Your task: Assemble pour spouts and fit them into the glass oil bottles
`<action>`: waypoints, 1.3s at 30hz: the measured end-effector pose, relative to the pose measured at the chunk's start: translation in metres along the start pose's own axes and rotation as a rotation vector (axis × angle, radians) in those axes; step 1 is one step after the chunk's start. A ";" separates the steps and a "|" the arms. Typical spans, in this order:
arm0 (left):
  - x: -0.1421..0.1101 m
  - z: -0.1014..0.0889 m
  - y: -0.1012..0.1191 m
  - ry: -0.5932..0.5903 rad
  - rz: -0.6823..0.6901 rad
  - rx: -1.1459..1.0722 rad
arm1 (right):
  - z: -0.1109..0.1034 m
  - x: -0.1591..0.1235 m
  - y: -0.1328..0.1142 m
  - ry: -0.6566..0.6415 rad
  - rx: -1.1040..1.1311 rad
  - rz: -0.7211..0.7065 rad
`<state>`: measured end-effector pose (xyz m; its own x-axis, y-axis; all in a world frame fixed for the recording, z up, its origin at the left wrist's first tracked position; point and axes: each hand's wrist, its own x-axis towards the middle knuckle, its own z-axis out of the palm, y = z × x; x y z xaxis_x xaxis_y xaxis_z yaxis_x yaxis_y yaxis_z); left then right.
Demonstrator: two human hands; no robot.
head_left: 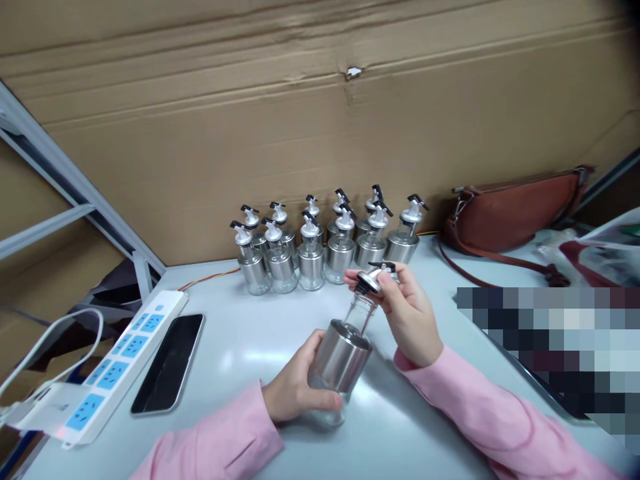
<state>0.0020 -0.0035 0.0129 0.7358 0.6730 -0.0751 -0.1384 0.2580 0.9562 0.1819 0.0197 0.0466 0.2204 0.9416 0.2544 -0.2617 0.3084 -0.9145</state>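
A glass bottle with a steel sleeve [343, 357] leans to the right over the table, its lower part wrapped by my left hand [303, 387]. My right hand [410, 313] pinches a silver pourer cap [369, 281] with a black lever and black stopper. The cap sits at the mouth of the bottle's clear neck; whether the stopper is inside the neck I cannot tell. Behind my hands, several similar bottles [311, 263] stand upright in two rows, each topped with a silver and black pourer.
A white power strip [131, 353] with a plugged-in charger and a black phone [169, 363] lie on the left. A brown handbag [515, 210] rests at the back right, its strap on the table. Cardboard [280, 147] walls the back. Part of the right side is pixelated.
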 end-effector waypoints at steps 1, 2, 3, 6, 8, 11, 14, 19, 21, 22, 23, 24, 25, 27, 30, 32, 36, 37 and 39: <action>0.000 0.000 0.000 0.006 -0.003 -0.001 | 0.000 0.000 -0.001 0.007 -0.014 -0.008; -0.001 0.000 0.001 0.013 -0.008 -0.002 | 0.000 0.000 -0.002 0.017 -0.032 -0.013; -0.001 0.000 0.001 0.019 -0.014 -0.004 | 0.000 0.000 -0.003 0.022 -0.050 -0.016; 0.000 0.000 0.000 0.022 -0.025 -0.005 | -0.003 0.002 -0.005 0.001 -0.096 -0.013; 0.000 -0.001 0.000 0.016 -0.023 -0.003 | -0.005 0.003 -0.004 -0.032 -0.139 -0.020; 0.000 -0.001 0.000 0.004 -0.012 -0.004 | -0.008 0.002 -0.001 -0.084 -0.194 -0.027; 0.000 0.000 0.001 -0.007 0.004 -0.006 | -0.008 0.000 0.001 -0.152 -0.148 -0.037; 0.001 0.000 0.000 0.018 -0.003 0.037 | -0.001 -0.007 0.000 -0.291 0.025 0.102; 0.001 0.000 -0.001 0.024 0.013 0.069 | 0.002 -0.008 -0.001 -0.320 0.089 0.195; 0.001 -0.001 -0.002 0.024 0.025 0.081 | 0.003 -0.009 -0.001 -0.328 0.123 0.240; 0.001 -0.002 -0.003 0.022 0.036 0.088 | 0.004 -0.010 -0.001 -0.331 0.156 0.280; 0.001 -0.002 -0.004 0.018 0.046 0.091 | 0.005 -0.011 -0.001 -0.335 0.183 0.310; 0.001 -0.003 -0.005 0.016 0.057 0.095 | 0.006 -0.011 -0.002 -0.339 0.202 0.327; 0.001 -0.004 -0.007 0.017 0.080 0.109 | 0.007 -0.013 -0.003 -0.361 0.232 0.327; 0.001 -0.006 -0.010 0.026 0.096 0.131 | 0.008 -0.014 -0.007 -0.412 0.283 0.316; 0.001 -0.006 -0.011 0.034 0.100 0.136 | 0.008 -0.013 -0.007 -0.417 0.308 0.328; 0.000 -0.005 -0.013 0.030 0.091 0.149 | 0.009 -0.012 -0.006 -0.386 0.330 0.336; 0.000 -0.005 -0.014 0.029 0.093 0.155 | 0.009 -0.013 -0.005 -0.380 0.338 0.335; 0.001 -0.005 -0.014 0.030 0.105 0.165 | 0.012 -0.014 -0.004 -0.376 0.350 0.333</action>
<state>0.0014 -0.0036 -0.0020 0.7025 0.7114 0.0218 -0.1010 0.0693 0.9925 0.1689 0.0068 0.0508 -0.2561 0.9586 0.1242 -0.5667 -0.0448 -0.8227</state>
